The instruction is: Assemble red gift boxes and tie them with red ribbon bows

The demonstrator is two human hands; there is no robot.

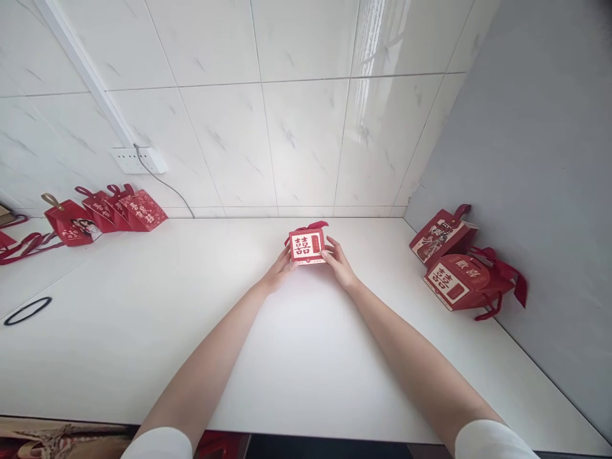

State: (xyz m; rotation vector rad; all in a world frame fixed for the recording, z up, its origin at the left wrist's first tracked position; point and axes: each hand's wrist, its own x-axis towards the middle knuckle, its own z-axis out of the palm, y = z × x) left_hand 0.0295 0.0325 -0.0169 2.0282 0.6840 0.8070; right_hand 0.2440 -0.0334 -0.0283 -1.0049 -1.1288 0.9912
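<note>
A small red gift box (306, 245) with a white label, a red double-happiness sign and a red ribbon handle stands on the white table (306, 344) near its far edge. My left hand (280, 269) grips the box's left side. My right hand (339, 261) grips its right side, fingers curled round the edge. Both arms reach forward over the table, white sleeves at the bottom.
Two red gift boxes (452, 261) with ribbons lie at the right by the grey wall. Several red gift bags (105, 213) stand at the far left. A black ring (27, 310) lies at the left. A white socket (138, 160) with a cable sits on the tiled wall.
</note>
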